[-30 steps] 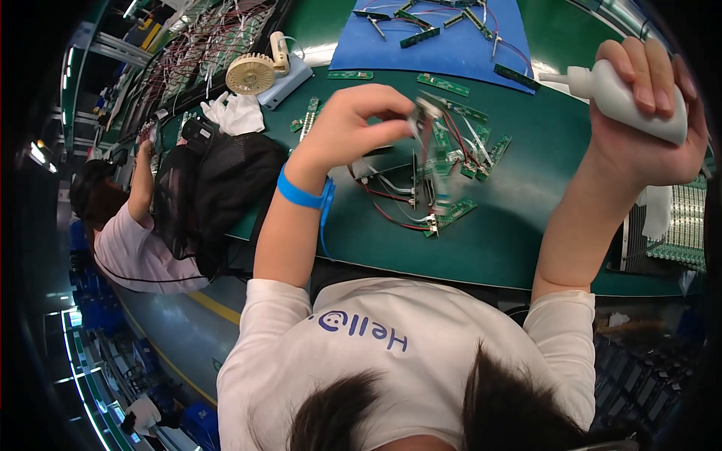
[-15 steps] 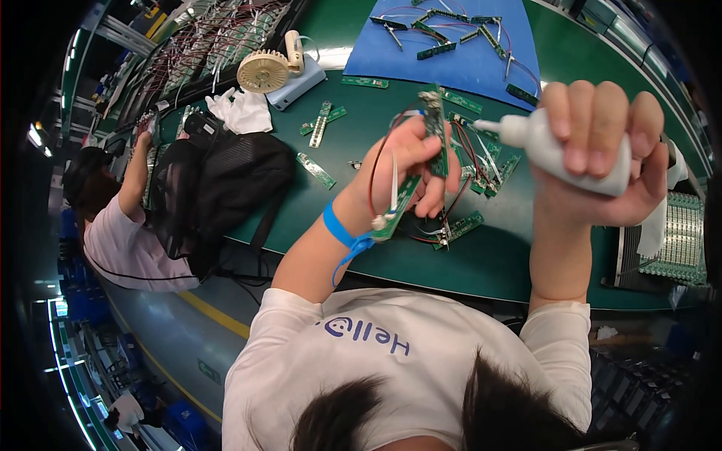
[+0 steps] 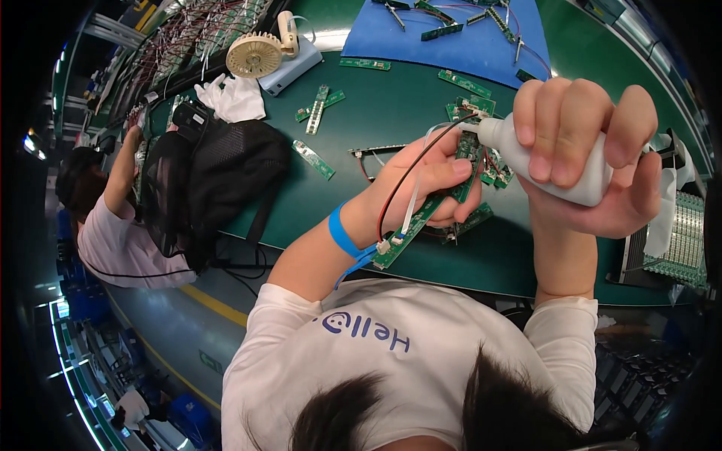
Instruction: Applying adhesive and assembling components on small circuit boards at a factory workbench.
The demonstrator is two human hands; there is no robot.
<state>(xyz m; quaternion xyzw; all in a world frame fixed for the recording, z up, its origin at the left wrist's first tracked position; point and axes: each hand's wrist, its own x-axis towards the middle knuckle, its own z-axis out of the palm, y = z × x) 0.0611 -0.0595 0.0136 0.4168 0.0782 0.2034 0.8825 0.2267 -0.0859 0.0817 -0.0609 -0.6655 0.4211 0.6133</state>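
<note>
Green tabletop [image 3: 406, 83] curves across the workshop, with a blue mat [image 3: 410, 41] at its far side and loose board strips [image 3: 313, 159] scattered over it. Toward the left sit a cream fan [image 3: 254, 56], white gloves [image 3: 232, 99] and a black backpack [image 3: 233, 177]; beyond, a co-worker in a pale top [image 3: 128, 244] sits above a grey floor with a yellow stripe [image 3: 214, 306]. Over the table, the left hand [image 3: 435, 177] pinches wired circuit boards [image 3: 412, 231] under its thumb. The right hand [image 3: 583, 146] wraps around a white bottle [image 3: 583, 192], nozzle at their upper end (whether touching, I cannot tell).
</note>
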